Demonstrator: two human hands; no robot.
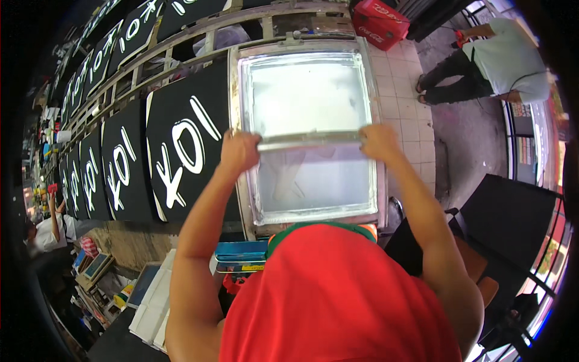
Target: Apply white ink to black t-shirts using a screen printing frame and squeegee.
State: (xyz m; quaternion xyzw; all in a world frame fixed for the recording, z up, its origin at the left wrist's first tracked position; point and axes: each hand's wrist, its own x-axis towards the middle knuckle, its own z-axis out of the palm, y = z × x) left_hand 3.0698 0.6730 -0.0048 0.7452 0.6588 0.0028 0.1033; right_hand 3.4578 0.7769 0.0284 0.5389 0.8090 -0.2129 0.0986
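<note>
A long, pale squeegee [310, 140] lies crosswise on the mesh of a screen-printing frame [234, 90]. My left hand [239, 151] is closed around its left end. The right end is gripped by my right hand [379, 143], which looks slightly blurred. Beyond the squeegee the mesh [307, 90] looks bright white. On the near side it is greyer and more see-through, with a faint shape showing under it. Left of the frame lies a black fabric panel [166, 114] bearing white brush-style lettering.
More lettered black panels [123, 172] line the long table leftward, beside a slatted rail [208, 45]. A red crate [380, 24] stands beyond the frame's far right corner. One person [506, 60] is at upper right, another [54, 232] at far left. Red cloth [338, 289] covers the near middle.
</note>
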